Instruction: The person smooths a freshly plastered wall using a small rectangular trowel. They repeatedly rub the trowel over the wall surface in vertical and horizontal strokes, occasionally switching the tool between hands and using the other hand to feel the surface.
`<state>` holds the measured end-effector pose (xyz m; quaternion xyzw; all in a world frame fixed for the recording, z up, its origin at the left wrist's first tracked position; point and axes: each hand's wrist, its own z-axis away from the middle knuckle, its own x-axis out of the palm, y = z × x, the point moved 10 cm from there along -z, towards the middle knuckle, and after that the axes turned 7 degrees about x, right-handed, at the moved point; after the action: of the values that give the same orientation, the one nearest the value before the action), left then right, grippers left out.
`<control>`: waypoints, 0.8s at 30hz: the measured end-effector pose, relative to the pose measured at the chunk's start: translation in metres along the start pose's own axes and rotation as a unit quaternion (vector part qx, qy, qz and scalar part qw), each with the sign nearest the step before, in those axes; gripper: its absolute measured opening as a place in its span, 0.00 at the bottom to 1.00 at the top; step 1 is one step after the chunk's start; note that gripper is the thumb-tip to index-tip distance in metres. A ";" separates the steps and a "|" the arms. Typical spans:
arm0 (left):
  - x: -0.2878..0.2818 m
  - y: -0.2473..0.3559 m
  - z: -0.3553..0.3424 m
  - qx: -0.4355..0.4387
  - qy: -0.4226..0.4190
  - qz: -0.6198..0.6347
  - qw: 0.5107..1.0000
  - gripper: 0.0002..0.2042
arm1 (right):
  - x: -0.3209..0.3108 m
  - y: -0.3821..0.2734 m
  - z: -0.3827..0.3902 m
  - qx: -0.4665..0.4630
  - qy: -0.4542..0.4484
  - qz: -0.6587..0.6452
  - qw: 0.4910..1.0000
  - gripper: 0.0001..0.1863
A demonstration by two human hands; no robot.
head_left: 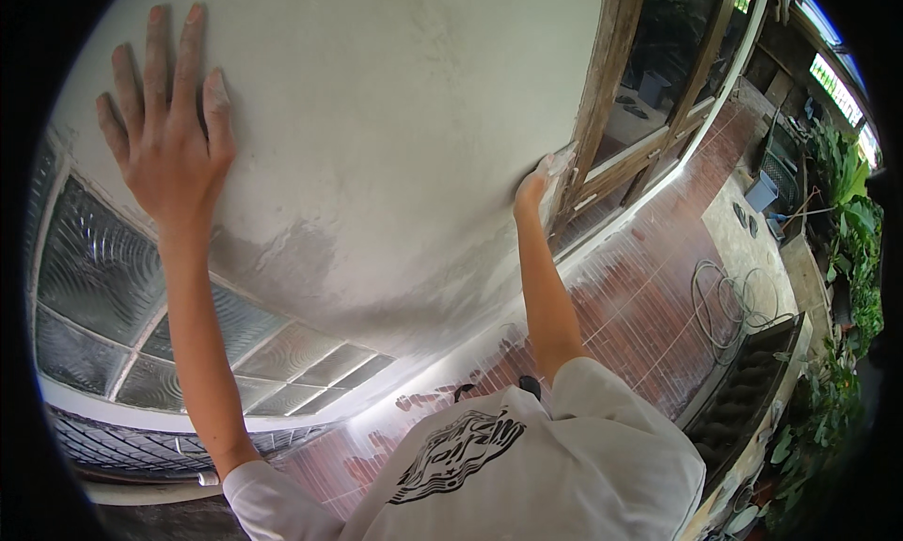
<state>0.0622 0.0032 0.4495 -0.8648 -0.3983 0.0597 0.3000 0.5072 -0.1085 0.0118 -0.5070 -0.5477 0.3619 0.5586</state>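
In the head view, the thing under the hands is a pale plastered wall [376, 99], which stands in front of the person and fills the upper middle, between a window of patterned glass panes [103, 259] at the lower left and a brown wooden frame [602, 85] at the right. The left hand [169, 141] lies on the wall with its fingers spread and the palm turned to the surface. The right hand [536, 183] is at the wall's right side, near the wooden frame, with its fingers partly hidden; a small pale edge shows beside them, and I cannot tell whether the hand is pinching something or only touching the corner. As I judge it, the wall is stiff and fixed, so there is no weight to carry. Its face looks dry and a little powdery, and the left fingers look dusty, so a palm could slide on it rather easily. The flat face seems to offer nothing to grasp: an open palm suits it, and only the side near the frame may give the fingers an edge. The glass is probably the fragile part, better not to be leaned upon. About writing, the white shirt [621, 437] carries a black lettered print [461, 452], wavy in form; on the wall I find no label or brand.
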 end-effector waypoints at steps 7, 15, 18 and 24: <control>0.000 -0.003 0.000 -0.015 -0.018 -0.001 1.000 0.23 | 0.002 0.131 0.012 0.379 -0.082 -0.305 0.870 0.34; 0.001 -0.003 -0.001 -0.013 -0.051 -0.036 0.998 0.24 | 0.006 -0.021 -0.006 0.068 -0.048 -0.059 0.995 0.35; 0.001 -0.003 0.000 -0.020 -0.045 -0.021 0.999 0.24 | 0.016 -0.083 0.011 -0.089 -0.045 -0.011 0.995 0.35; 0.000 -0.002 0.001 -0.030 -0.035 -0.010 0.999 0.24 | -0.003 -0.049 0.019 -0.062 0.045 0.030 0.997 0.33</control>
<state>0.0598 0.0047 0.4495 -0.8665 -0.4190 0.0752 0.2606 0.4803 -0.1193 0.0564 -0.5731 -0.5274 0.3207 0.5391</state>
